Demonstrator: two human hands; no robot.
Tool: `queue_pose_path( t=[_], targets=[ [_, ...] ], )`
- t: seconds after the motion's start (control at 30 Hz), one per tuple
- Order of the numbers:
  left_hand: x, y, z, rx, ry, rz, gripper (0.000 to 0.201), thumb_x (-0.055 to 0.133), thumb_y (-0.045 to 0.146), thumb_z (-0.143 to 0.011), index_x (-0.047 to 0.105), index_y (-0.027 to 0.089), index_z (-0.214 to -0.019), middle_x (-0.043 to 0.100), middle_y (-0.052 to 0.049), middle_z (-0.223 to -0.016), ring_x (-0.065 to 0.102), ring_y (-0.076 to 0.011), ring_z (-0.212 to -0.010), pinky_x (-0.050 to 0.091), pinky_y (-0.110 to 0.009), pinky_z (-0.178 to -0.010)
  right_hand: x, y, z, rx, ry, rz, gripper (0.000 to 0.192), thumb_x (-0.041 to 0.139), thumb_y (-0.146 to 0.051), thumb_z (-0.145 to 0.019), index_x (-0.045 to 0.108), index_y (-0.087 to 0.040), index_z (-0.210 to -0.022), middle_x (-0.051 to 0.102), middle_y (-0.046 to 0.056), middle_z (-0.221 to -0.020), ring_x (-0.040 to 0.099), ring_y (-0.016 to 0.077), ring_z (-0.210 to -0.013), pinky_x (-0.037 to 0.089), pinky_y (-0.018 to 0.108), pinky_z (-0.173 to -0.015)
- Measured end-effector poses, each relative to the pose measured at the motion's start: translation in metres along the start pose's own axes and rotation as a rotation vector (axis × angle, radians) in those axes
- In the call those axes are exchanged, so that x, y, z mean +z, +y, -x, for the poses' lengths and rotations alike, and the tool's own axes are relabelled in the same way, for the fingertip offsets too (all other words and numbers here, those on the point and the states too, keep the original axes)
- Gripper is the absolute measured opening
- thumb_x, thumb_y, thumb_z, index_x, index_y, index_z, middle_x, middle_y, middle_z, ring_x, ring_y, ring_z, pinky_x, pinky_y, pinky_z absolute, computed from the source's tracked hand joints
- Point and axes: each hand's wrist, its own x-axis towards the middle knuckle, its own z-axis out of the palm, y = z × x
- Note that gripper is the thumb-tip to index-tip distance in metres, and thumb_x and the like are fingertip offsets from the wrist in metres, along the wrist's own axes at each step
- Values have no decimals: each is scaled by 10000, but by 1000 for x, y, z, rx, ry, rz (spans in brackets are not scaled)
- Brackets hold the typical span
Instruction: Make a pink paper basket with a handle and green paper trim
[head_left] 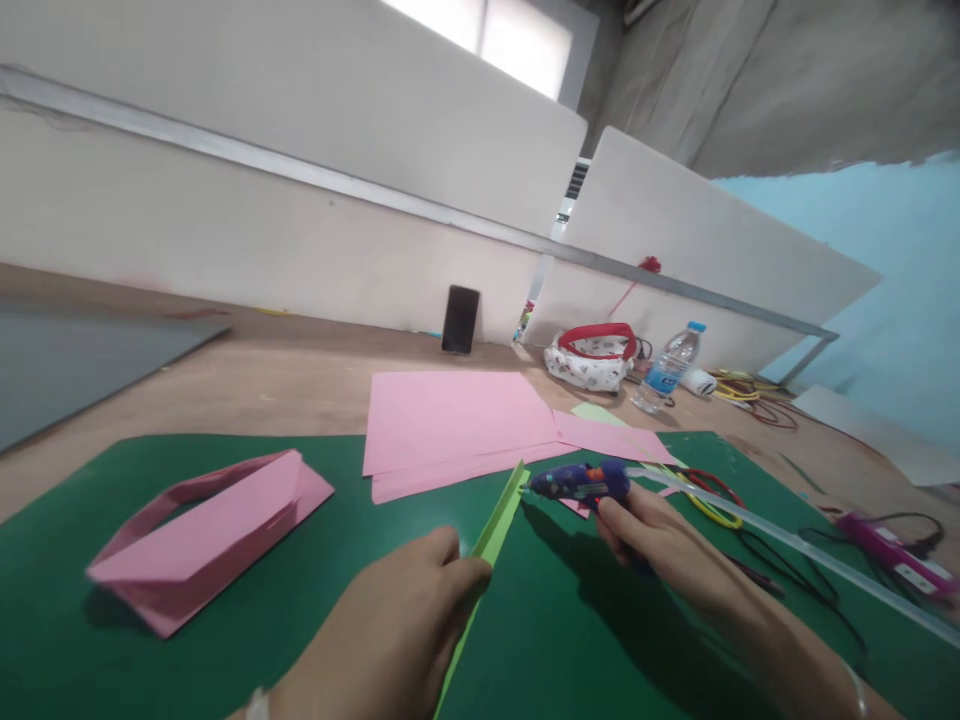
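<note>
I see the left hand (405, 610) pinching a green paper strip (499, 525); the right hand (652, 540) is closed around a glue gun (581, 482), nozzle at the strip's far end. Both work over a green cutting mat (225, 640) (wooden table (300, 375) beneath, white partitions (300, 130) beyond). Pink sheets (450, 420) lie just past the nozzle.

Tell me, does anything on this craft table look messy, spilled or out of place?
Nothing looks spilled or damaged. The left hand pinches a folded green paper strip; the right hand holds a purple glue gun at its tip. Only loose red and yellow cables lie tangled on the green cutting mat.
</note>
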Motion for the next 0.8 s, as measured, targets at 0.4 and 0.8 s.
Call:
queue_pose_path(
  t=[0.4,0.8],
  targets=[
    [-1,0,0,4,-14,-2,305,372,272,-926,673,235,-957,599,-67,-883,599,-191,-756,485,-290,-674,2,2,-16,31,26,-33,368,432,-493,-890,413,-217,-647,445,-24,-553,429,135,-526,311,283,-525],
    [1,-8,-1,68,55,74,555,423,218,-856,387,286,-1405,642,-93,-1134,617,-259,-988,507,-367,-848,2,-9,-8,69,-21,-40,344,471,-463,-888,423,-206,-665,456,-29,-572,444,126,-530,334,270,-522]
  ],
)
